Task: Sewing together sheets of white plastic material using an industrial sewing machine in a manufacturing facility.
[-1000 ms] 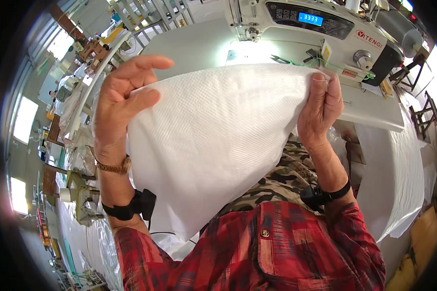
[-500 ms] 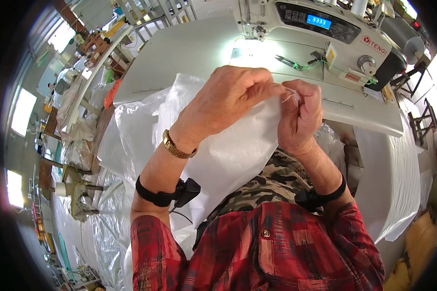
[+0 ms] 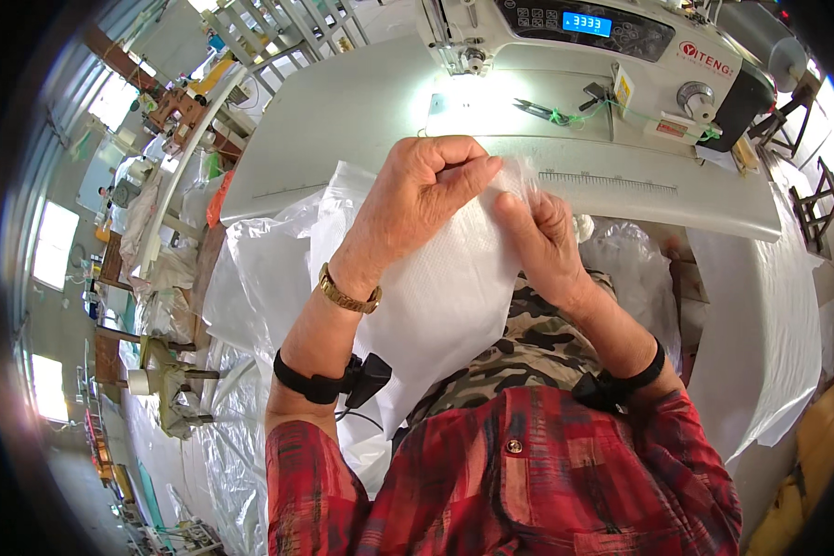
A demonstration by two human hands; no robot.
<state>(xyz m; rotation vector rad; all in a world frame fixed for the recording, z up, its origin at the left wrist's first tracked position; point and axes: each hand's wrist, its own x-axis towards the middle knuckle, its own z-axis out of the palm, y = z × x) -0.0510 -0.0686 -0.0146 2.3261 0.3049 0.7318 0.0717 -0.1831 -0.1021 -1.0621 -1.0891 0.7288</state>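
Note:
A sheet of white woven plastic cloth [image 3: 435, 296], perhaps part of a sack, hangs over my lap from between my hands. With thumb and fingers pinched together, my left hand [image 3: 431, 190] grips its top edge in front of the sewing machine [image 3: 593, 32]. My right hand [image 3: 547, 246] is closed on the same cloth a little lower and to the right, the thumb on the near face and the fingers partly hidden behind. A loose thread end [image 3: 423, 132] shows by the left knuckles. Under the lit needle area lies the machine's pale table [image 3: 334, 120].
Dark thread snips [image 3: 533, 109] with a green cord lie on the table, right of the needle. A ruler strip [image 3: 612, 179] runs along its front. Clear plastic film [image 3: 269, 250] hangs at the left, and white sheeting [image 3: 760, 324] drapes down at the right.
My hands have moved apart from where they met at a thread or frayed bit. The right hand has come lower and now grips the cloth; the left has shifted slightly.

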